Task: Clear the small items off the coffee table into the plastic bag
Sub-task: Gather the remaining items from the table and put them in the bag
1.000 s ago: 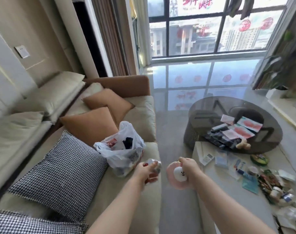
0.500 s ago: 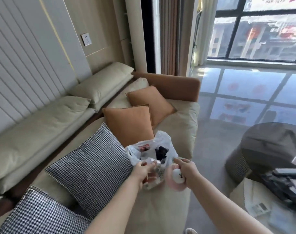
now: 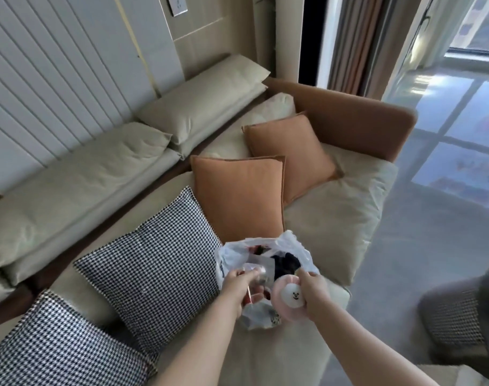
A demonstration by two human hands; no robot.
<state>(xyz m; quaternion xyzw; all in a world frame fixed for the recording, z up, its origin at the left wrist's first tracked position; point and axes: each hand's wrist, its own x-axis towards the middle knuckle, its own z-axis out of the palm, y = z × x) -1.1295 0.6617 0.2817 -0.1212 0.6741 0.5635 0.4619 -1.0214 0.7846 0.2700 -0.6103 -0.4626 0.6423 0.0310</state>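
Observation:
A white plastic bag [image 3: 296, 247] stands open on the beige sofa seat, with dark and red items showing inside. My left hand [image 3: 239, 285] is over the bag's near edge, shut on a small silvery item [image 3: 258, 274] with something red beneath the fingers. My right hand [image 3: 311, 285] is at the bag's right side and grips a round pink plush [image 3: 289, 298] with a white bear face. The coffee table's items are out of frame.
Two houndstooth cushions [image 3: 154, 271] lie left of the bag and two orange cushions [image 3: 237, 196] behind it. A dark round table edge [image 3: 488, 291] and its woven base [image 3: 455, 319] sit at the right. Glossy floor runs past the sofa.
My view has swung left, away from the coffee table toward the sofa. Both hands have carried their items up to the bag's opening.

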